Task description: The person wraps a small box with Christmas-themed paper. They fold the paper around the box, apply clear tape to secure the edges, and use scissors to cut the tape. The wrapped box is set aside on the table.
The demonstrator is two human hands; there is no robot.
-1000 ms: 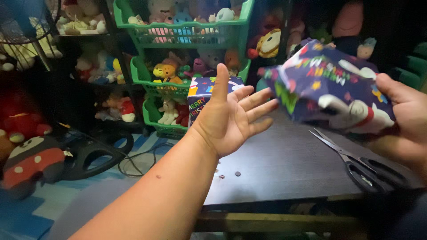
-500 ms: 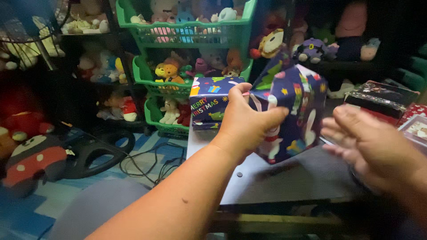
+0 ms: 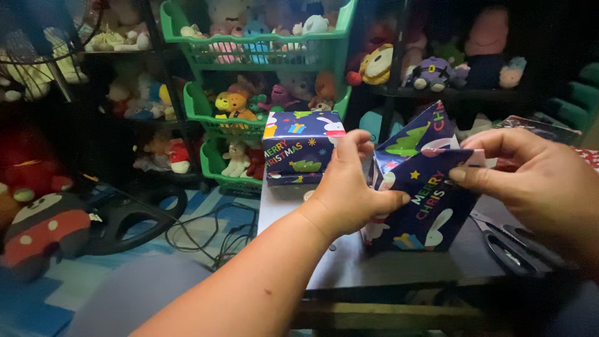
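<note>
between both hands at centre tabletop (image 3: 349,265): wrapped box (image 3: 421,206), upright, open flap end at 12 o'clock. left hand (image 3: 349,190) clamped on its 9 o'clock side, right hand (image 3: 536,187) pinching flap at 3 o'clock. scissors (image 3: 508,243) under right hand.

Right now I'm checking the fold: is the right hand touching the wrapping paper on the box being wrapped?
Touching. The head view shows the right hand pinching a paper flap of the box with its fingers.
</note>
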